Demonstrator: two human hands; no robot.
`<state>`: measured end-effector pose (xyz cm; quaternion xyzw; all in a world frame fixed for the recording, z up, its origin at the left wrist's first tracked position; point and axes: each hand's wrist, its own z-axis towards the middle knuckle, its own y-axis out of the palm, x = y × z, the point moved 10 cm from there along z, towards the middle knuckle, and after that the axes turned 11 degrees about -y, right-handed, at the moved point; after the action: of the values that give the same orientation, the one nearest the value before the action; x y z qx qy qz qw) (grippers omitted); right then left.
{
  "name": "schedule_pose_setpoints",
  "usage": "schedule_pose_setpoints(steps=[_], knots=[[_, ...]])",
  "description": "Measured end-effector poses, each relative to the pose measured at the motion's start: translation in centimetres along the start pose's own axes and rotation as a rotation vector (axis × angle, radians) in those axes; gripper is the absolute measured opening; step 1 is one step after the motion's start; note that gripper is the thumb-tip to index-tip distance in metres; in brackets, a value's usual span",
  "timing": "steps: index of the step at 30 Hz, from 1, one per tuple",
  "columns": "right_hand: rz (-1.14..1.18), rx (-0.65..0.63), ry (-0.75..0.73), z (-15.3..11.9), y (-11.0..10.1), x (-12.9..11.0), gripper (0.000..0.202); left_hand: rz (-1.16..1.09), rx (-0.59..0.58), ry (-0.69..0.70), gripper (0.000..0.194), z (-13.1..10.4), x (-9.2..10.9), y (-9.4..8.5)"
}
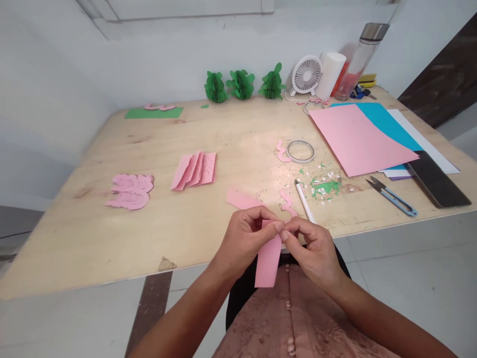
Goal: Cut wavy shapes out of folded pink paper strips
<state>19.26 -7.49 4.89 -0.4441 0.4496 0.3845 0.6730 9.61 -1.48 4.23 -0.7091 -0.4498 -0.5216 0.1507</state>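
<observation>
At our counter (112,144), nearer than the tape ring (300,160), our left hand (244,237) and right hand (316,248) are pinching one pink strip (267,266), probably steadying it.

Counter (201,223). Back edge, left to right: three paper figures (240,85), fan (306,74), bottle (357,64). Right side: paper sheets (361,136), phone (439,179) before them, snips (397,200) left of phone. Left half: cut-out stack (131,191), pleated paper (196,170) to its right. Front edge: held strip (267,266).

There are three green paper figures (240,85), two tape rolls (298,161) and two hands (238,241) — plus one fan (306,74), one pen (304,200), one bottle (358,64).
</observation>
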Motion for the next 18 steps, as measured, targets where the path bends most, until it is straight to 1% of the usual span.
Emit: schedule_pose_setpoints(steps=[3,6,8,13,15,18], knots=[[0.006,-0.001,0.013,0.0,0.2,-0.1,0.015,0.011,0.066,0.027,0.018,0.0,0.8,-0.6],[0.049,-0.039,0.046,-0.3,0.9,0.2,0.014,0.028,0.139,0.062,0.018,0.1,1.6,-1.4],[0.073,-0.050,0.070,-0.5,1.2,0.5,0.014,0.039,0.165,0.070,0.016,0.2,1.8,-1.6],[0.064,-0.053,0.085,-0.6,1.0,0.6,0.013,0.006,0.154,0.078,0.018,0.4,1.9,-1.6],[0.058,-0.078,0.089,-0.8,1.4,0.6,0.013,-0.016,0.156,0.085,0.018,0.4,2.1,-1.8],[0.075,-0.118,0.104,-1.7,2.6,0.9,0.013,-0.047,0.177,0.095,0.018,0.4,2.5,-2.6]])
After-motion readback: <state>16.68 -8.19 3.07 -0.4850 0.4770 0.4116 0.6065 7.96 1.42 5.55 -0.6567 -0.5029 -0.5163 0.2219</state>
